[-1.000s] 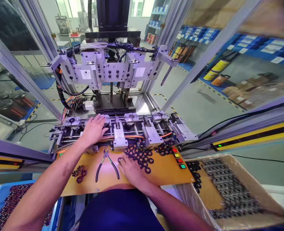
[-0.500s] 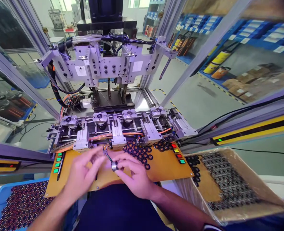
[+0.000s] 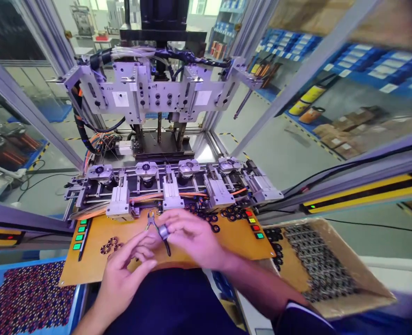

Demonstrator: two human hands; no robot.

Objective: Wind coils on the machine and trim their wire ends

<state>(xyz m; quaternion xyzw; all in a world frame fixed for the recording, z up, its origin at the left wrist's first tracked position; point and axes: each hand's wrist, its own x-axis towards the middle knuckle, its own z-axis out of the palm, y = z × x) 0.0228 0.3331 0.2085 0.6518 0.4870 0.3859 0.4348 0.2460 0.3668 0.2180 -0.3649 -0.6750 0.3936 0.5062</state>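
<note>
My right hand [image 3: 199, 237] pinches a small silver-grey metal ring-shaped part [image 3: 163, 231] between thumb and fingertips, above the orange-yellow work board. To its left, my left hand [image 3: 129, 265] is palm up with loosely curled fingers apart from the thumb, and I see nothing in it. Beneath the hands, a pair of cutting pliers [image 3: 151, 218] lies on the board, jaws pointing away from me; the metal part and fingers cover some of its handles. Several copper-coloured wound rings [image 3: 108, 245] rest on the board beyond my left hand. Black rings [image 3: 232, 214] lie beyond my right hand.
A machine with a row of clamping fixtures [image 3: 146, 170] stands behind the board [image 3: 240, 244]. Green buttons [image 3: 79, 237] and a pen [image 3: 83, 244] are at left, coloured buttons [image 3: 253, 221] at right. A blue crate [image 3: 76, 298] and a cardboard box [image 3: 362, 260] hold many parts.
My left hand has drawn back toward me, away from the pliers, uncovering the copper-coloured rings. The right hand still holds the metal part, which has risen slightly in view.
</note>
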